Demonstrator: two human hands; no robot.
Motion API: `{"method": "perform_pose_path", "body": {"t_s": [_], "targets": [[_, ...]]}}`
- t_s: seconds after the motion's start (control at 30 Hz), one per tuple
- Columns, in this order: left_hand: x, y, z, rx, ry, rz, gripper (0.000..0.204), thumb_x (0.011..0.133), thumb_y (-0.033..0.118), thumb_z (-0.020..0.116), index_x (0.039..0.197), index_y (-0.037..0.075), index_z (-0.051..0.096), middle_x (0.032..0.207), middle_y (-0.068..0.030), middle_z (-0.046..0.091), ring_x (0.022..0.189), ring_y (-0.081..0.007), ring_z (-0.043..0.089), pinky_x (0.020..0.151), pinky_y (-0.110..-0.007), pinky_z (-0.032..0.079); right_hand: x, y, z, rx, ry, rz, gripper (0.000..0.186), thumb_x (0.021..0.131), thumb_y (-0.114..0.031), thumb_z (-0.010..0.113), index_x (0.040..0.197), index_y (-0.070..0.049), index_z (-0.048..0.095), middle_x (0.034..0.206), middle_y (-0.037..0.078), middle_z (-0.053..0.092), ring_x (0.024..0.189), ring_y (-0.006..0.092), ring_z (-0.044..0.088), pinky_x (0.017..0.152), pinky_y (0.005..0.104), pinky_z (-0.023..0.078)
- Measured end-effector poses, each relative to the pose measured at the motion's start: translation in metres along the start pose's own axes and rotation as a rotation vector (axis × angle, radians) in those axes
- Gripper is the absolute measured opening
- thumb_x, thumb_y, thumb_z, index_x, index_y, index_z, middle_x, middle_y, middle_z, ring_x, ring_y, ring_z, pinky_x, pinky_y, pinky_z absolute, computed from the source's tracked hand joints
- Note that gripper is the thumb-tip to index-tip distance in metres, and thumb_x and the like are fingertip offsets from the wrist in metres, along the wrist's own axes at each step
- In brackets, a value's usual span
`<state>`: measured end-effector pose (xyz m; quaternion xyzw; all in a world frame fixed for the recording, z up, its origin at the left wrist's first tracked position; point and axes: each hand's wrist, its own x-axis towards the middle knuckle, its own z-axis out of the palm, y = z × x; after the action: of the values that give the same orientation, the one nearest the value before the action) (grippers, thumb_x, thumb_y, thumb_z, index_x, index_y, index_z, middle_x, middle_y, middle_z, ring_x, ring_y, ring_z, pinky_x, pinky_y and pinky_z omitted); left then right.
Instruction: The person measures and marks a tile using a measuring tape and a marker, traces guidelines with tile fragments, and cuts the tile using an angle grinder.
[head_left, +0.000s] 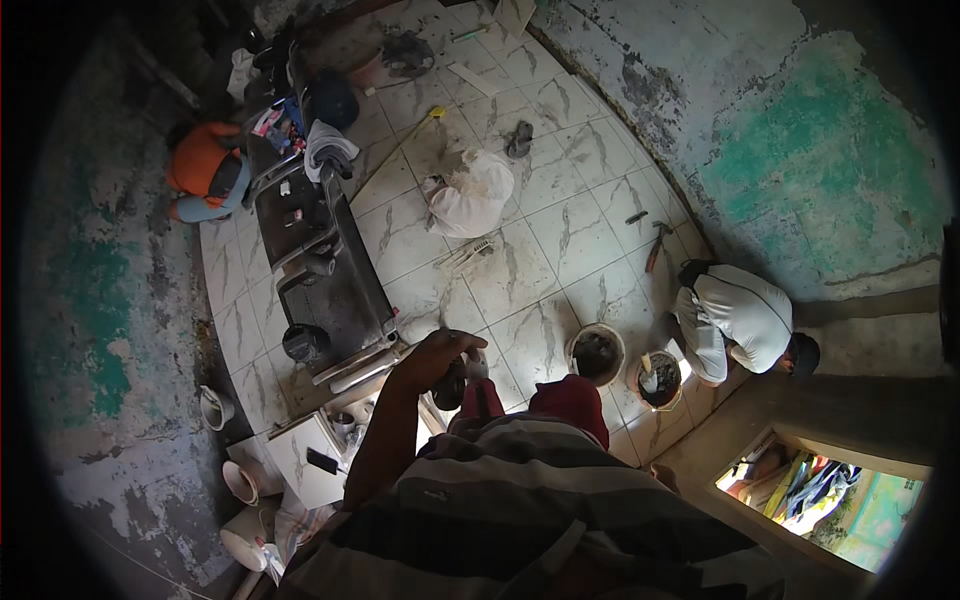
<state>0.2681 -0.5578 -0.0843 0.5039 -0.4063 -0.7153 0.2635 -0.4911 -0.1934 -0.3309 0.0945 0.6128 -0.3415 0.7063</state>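
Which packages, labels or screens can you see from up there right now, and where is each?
Small dark flat device, maybe a phone: lying on the white tile stack at lower left; screen dark.
Colourful packets: at the far end of the dark tile cutter bench, red, white and blue; too small to tell more.
No signs or lit screens in view.

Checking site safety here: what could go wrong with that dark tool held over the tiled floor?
The left hand holds a dark tool above the marble-look tiles; if dropped, it might chip one. A crouching person in white works close by beside two mortar buckets, so a swing or misstep could reach them.
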Motion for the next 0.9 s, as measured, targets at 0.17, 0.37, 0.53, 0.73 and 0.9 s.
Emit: {"method": "perform_pose_path", "body": {"t_s": [0.17,0.37,0.53,0.73,0.9], "targets": [[0.122,0.093,-0.029,0.121,-0.127,-0.054,0.038,0.098,0.031,0.047,0.111,0.002,0.066,0.092,-0.0074,0.065,0.075,-0.0148,0.061,0.070,-0.028,0.050,-0.026,0.018,0.185,-0.007,0.069,-0.060,0.031,0.093,-0.023,0.053,0.065,-0.017,0.042,0.054,-0.002,0.035,0.040,0.0108,0.036,0.037,0.0266,0.025],[0.226,0.156,-0.095,0.015,-0.031,-0.094,0.034,0.096,0.023,0.045,0.108,0.000,0.067,0.090,-0.0066,0.066,0.068,-0.0143,0.060,0.066,-0.028,0.050,0.027,-0.213,0.292,-0.295,0.295,-0.173,0.030,0.093,-0.022,0.053,0.066,-0.016,0.044,0.053,-0.002,0.036,0.040,0.0111,0.036,0.037,0.0266,0.026],[0.255,0.192,-0.149,-0.253,0.264,-0.002,0.041,0.101,0.032,0.045,0.106,-0.002,0.067,0.088,-0.0082,0.065,0.063,-0.0129,0.058,0.060,-0.025,0.049,0.139,-0.488,0.463,-0.536,0.448,-0.270,0.028,0.093,-0.022,0.053,0.067,-0.016,0.045,0.053,-0.002,0.036,0.040,0.0113,0.037,0.037,0.0267,0.026],[0.308,0.248,-0.191,-0.253,0.525,-0.028,0.039,0.098,0.032,0.049,0.103,-0.002,0.067,0.084,-0.0063,0.065,0.058,-0.0109,0.059,0.054,-0.024,0.048,0.136,-0.796,0.819,-1.047,0.250,-1.088,0.039,0.095,-0.026,0.059,0.128,-0.006,0.055,0.110,0.009,0.061,0.093,0.0169,0.059,0.083,0.0314,0.047],[0.412,0.281,-0.262,-0.319,0.480,0.017,0.038,0.099,0.033,0.050,0.105,-0.001,0.066,0.085,-0.0065,0.064,0.064,-0.0130,0.059,0.061,-0.028,0.050,0.128,-0.851,1.045,-0.994,-0.089,-1.141,0.041,0.096,-0.029,0.060,0.126,-0.003,0.055,0.115,0.010,0.061,0.101,0.0185,0.060,0.090,0.0338,0.047]]}}
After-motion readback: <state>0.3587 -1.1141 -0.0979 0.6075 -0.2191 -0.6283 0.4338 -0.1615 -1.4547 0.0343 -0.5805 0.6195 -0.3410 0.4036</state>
